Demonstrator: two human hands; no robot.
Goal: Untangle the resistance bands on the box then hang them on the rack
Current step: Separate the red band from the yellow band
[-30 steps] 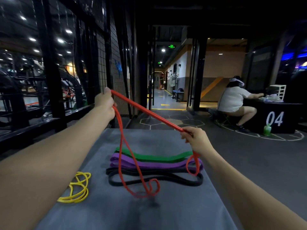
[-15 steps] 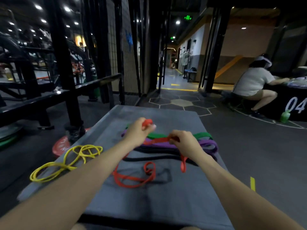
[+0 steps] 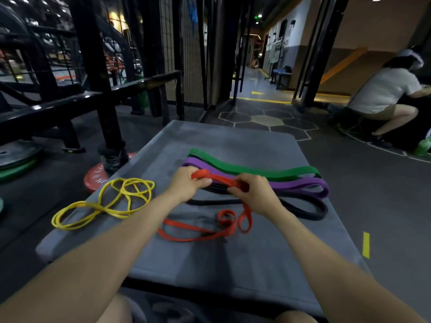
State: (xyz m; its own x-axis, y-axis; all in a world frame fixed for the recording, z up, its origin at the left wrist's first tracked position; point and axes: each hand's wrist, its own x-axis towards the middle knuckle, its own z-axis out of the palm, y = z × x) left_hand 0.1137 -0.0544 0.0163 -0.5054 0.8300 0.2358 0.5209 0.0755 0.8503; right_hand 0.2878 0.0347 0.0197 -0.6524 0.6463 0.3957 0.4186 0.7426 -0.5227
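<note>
A grey padded box (image 3: 233,259) lies in front of me. My left hand (image 3: 185,184) and my right hand (image 3: 255,194) both grip the red resistance band (image 3: 200,234) low over the box, close together. The rest of the red band trails in twisted loops on the box below my hands. Behind my hands lie a green band (image 3: 251,168), a purple band (image 3: 300,185) and a black band (image 3: 305,209), side by side. A yellow band (image 3: 102,206) lies tangled on the box's left side. The black metal rack (image 3: 93,66) stands to the left.
Weight plates lie on the floor at the left: a red plate (image 3: 95,179) by the rack's foot, a green plate (image 3: 16,170) further left. A person (image 3: 382,96) crouches at the far right beside a green bottle (image 3: 423,148). A corridor opens beyond the box.
My hands came down from a raised, wide stretch of the red band to a low grip over the box, and have drawn closer together. My view tilted downward.
</note>
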